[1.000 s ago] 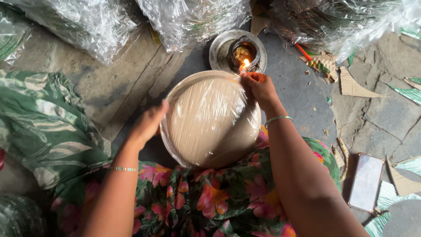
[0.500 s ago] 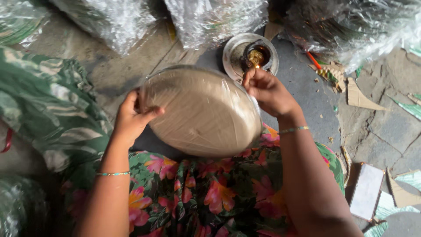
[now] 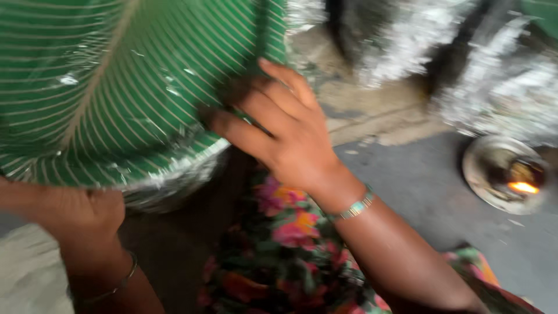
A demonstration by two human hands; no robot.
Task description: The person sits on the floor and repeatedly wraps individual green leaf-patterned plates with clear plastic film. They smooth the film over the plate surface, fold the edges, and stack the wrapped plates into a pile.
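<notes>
A round stack of plates wrapped in clear film (image 3: 116,87) fills the upper left, its green face with pale stripes turned toward me. My right hand (image 3: 279,131) presses flat on its right edge, fingers spread. My left hand (image 3: 81,212) grips the stack's lower rim from beneath. The stack is lifted over my lap, which is covered by flowered cloth (image 3: 290,256). The view is blurred by motion.
A small metal dish with a burning flame (image 3: 505,174) sits on the grey stone floor (image 3: 418,180) at the right. Bundles wrapped in shiny clear film (image 3: 465,64) lie along the back.
The wrapped stack has been turned over and lifted to the left; its green striped face shows instead of the tan one. My right hand left the flame dish and now presses on the stack.
</notes>
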